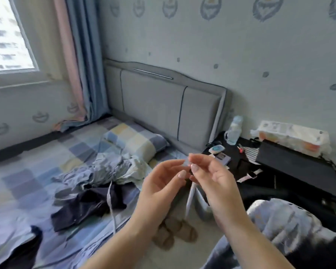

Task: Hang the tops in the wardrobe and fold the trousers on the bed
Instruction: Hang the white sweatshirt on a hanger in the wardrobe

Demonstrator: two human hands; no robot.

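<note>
My left hand [161, 185] and my right hand [213, 181] meet in front of me above the bed's edge. Their fingertips pinch a small pale, translucent piece [187, 162]. From it a thin pale strip [189, 199] hangs straight down; blur hides what it is. On the checked bed sheet [47, 162] lies a crumpled light blue-grey garment [109, 169]. A dark navy garment [89, 205] lies just in front of it, with a thin white cord or wire [111, 202] across it. Another dark garment [21, 251] lies at the bottom left. No wardrobe is in view.
A checked pillow [136, 140] leans at the grey headboard [153, 98]. To the right a black bedside table [291, 166] carries a water bottle [234, 131], a tissue box [291, 138] and small items. Brown slippers [175, 232] sit on the floor. Pale fluffy fabric [283, 226] lies at the lower right.
</note>
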